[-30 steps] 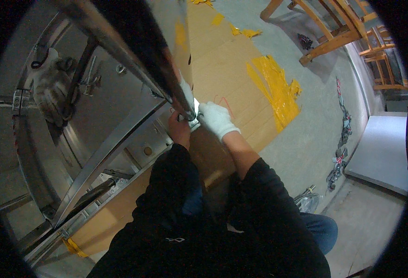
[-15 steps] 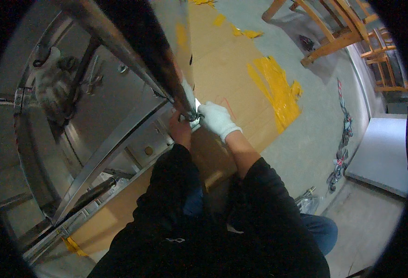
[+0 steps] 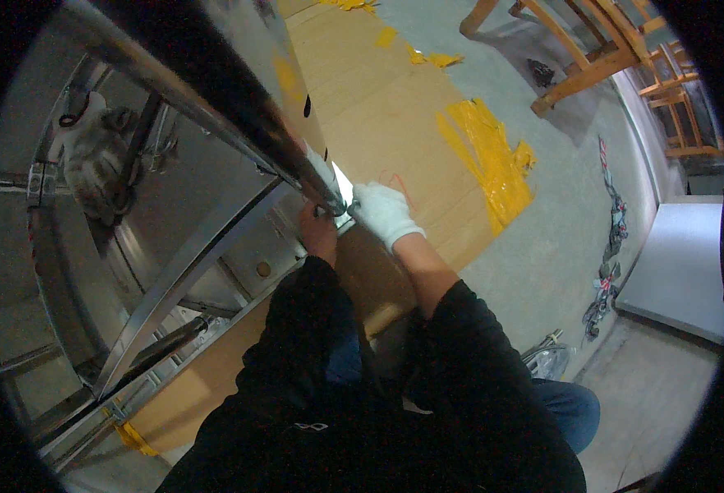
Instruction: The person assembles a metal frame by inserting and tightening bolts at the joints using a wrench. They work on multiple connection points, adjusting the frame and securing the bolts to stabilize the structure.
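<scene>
Centre: we see a small metal fitting at the lower end of a thick, dark metal bar that runs diagonally from upper left down to mid-frame. The fitting sits just where the bar meets a shiny sheet-metal structure, w/ a bright white glint right beside it.

L hand, bare, is raised under the fitting, fingers curled up against it; whether they pinch it or only press on it we cannot tell, as the tips are hidden by the bar. R hand, in a white glove, comes in from the right, fingers drawn together and bent toward the same fitting, touching or nearly touching it; the exact grip is too small to make out. Both hands are close, almost meeting at the fitting. Both forearms wear black sleeves and rise from the lower edge.

Left of the bar: the structure shows slanted steel struts and a small round knob.

Behind the hands: brown cardboard sheets lie flat on the grey concrete floor, w/ patches of yellow tape stuck on them. Further out, upper right: wooden frames. Right edge: a pale flat slab, w/ a strip of scraps on the floor beside it.
</scene>
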The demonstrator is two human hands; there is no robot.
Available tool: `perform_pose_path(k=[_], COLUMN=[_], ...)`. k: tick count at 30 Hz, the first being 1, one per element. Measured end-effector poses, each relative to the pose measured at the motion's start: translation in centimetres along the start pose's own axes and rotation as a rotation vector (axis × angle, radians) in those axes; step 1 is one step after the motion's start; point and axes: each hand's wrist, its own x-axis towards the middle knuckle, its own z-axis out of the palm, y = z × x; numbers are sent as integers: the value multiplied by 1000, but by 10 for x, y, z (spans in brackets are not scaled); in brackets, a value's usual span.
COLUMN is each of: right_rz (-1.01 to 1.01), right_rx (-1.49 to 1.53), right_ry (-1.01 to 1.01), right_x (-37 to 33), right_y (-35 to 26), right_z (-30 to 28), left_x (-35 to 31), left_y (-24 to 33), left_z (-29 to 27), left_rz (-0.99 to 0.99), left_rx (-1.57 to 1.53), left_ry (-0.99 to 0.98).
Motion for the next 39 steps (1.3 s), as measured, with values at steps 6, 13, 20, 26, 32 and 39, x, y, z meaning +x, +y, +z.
perform_pose_path(k=[6, 13, 20, 26, 32, 39], right_rz=[-10, -126, 60, -9, 81, 46], right_rx=[-23, -18, -43, -73, -59, 19], right_ry=[5, 33, -49, 4, -51, 44], right_x=[1, 4, 6, 5, 3, 3], right_y=[11, 6, 8, 6, 7, 7], right_z=[10, 9, 11, 17, 14, 23], left_x=[-9, -2, -21, -21, -34, -25], left_y=[21, -18, 17, 18, 29, 3], left_z=[4, -5, -8, -14, -2, -8], left_rz=[-86, -86, 1, -9, 36, 58], left_rx=[174, -35, -65, 107, 21, 7], left_ry=[-23, 193, 186, 156, 205, 148])
